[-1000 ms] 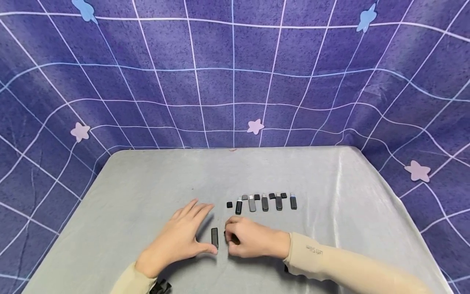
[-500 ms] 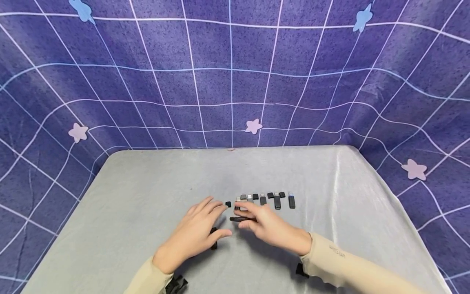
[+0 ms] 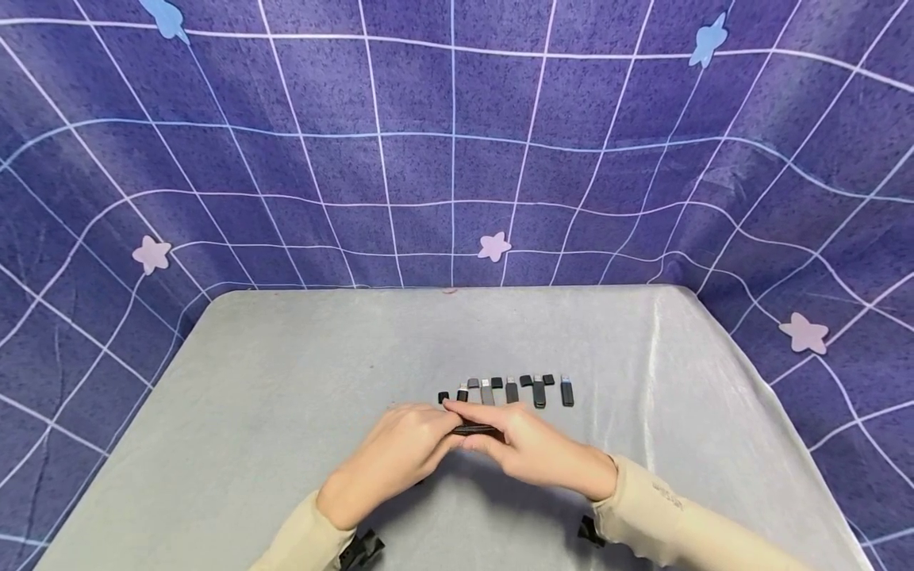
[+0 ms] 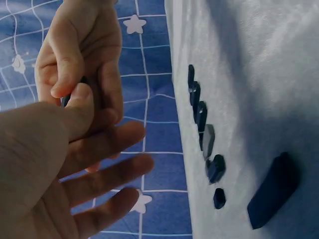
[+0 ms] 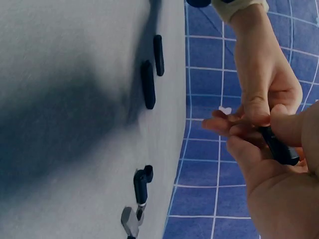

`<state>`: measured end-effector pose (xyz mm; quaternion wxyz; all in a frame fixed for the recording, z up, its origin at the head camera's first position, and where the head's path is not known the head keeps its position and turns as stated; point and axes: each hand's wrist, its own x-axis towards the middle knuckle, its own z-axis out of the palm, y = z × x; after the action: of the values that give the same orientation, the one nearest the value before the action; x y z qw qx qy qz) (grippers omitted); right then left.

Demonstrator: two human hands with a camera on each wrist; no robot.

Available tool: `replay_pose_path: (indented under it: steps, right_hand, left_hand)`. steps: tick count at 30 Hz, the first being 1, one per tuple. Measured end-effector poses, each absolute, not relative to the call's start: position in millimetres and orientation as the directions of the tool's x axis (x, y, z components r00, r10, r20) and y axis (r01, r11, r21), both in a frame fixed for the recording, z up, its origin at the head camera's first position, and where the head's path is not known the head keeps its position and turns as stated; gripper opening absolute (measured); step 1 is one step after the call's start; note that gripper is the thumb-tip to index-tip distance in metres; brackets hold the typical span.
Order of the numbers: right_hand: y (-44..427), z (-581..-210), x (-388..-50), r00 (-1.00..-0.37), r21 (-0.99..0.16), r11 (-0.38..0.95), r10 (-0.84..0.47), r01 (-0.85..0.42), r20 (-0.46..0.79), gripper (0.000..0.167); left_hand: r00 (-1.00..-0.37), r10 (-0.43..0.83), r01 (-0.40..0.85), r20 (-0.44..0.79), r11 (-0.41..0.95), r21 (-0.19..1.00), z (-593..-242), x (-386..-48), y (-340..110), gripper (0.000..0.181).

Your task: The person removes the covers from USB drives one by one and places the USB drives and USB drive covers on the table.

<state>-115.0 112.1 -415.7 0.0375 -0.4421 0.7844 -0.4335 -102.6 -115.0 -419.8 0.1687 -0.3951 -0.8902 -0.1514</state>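
Observation:
Both hands meet over the table around one black USB stick [image 3: 474, 429]. My right hand [image 3: 535, 448] grips its body between thumb and fingers, as the right wrist view shows with the black stick [image 5: 281, 149]. The left hand [image 3: 403, 448] pinches the other end with thumb and forefinger; in the left wrist view its other fingers [image 4: 119, 172] spread outward. Fingers cover that end, so I cannot tell whether a cap sits on it. Beneath the hands, a black USB stick [image 5: 148, 84] and another dark stick [image 5: 158, 55] lie on the cloth.
Beyond the hands runs a row of uncapped USB sticks, among them a grey one [image 3: 487, 394] and a black one with a blue connector [image 3: 566, 391]. Loose caps, such as a small black cap [image 3: 443, 396], lie between them. A grey cloth [image 3: 300, 357] covers the table.
The right hand has lifted a black USB stick off the cloth and moved up and right. My left hand has come across to the right and now pinches the stick's end.

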Motion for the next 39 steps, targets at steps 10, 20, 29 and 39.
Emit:
replay_pose_path:
  steps: [10, 20, 29, 39]
  right_hand:
    - [113.3, -415.5, -115.6, -0.527, -0.7, 0.171, -0.782, -0.694, 0.332, 0.049]
    - [126.8, -414.9, -117.2, -0.592, -0.74, 0.19, -0.736, -0.646, 0.327, 0.044]
    - [151.2, -412.6, -126.5, -0.74, -0.897, 0.133, -0.623, -0.42, 0.254, 0.029]
    - [125.0, -416.4, -140.9, -0.8, -0.85, 0.356, -0.588, -0.388, 0.119, 0.037]
  left_hand:
    - [-0.537, 0.676, 0.83, 0.504, 0.532, 0.171, -422.6, -104.2, -126.8, 0.017]
    - [-0.552, 0.646, 0.828, 0.527, 0.496, 0.26, -424.1, -109.2, -153.3, 0.019]
    - [-0.66, 0.513, 0.724, 0.55, 0.63, 0.281, -420.2, -110.4, -192.7, 0.019]
    - [-0.759, 0.54, 0.643, 0.364, 0.712, 0.283, -423.8, -124.5, -186.4, 0.019]
